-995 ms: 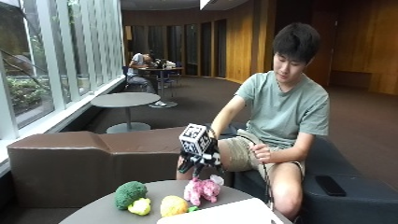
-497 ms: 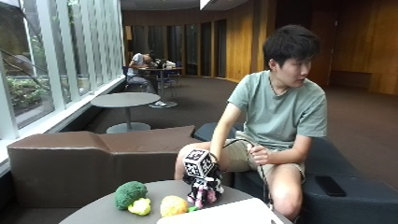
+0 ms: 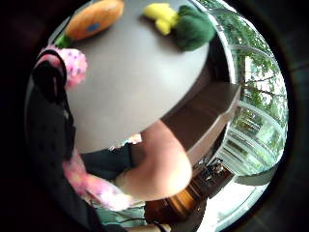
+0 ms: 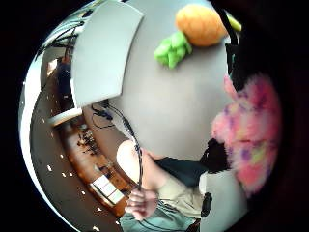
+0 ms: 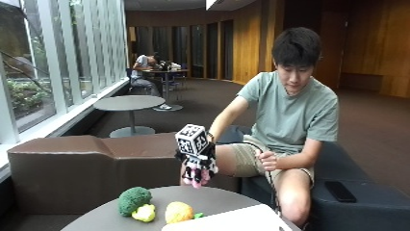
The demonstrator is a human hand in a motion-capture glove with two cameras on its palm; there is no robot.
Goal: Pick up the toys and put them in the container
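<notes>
In the outside view my gloved right hand [image 5: 196,162] grips a pink plush toy [image 5: 195,177] and holds it in the air above the round grey table [image 5: 218,198]. The palm views show the same pink toy [image 4: 248,140] pressed close against the glove, its fuzzy body [image 3: 73,63] curling past black fingers. An orange plush toy [image 5: 178,211] with green leaves [image 4: 171,50] lies on the table. Beside it sits a green broccoli toy [image 5: 134,199] with a yellow piece [image 5: 145,212]. The white container [image 5: 225,221] stands at the table's near edge.
A brown bench back [image 5: 77,166] runs behind the table. The person sits on a dark seat [image 5: 359,207] to the right, with a black phone [image 5: 340,190] lying on it. Their bare hand [image 5: 267,160] rests on a knee.
The gloved hand dropped onto the pink toy on the table, closed round it and has now lifted it off the tabletop. The other toys have not moved.
</notes>
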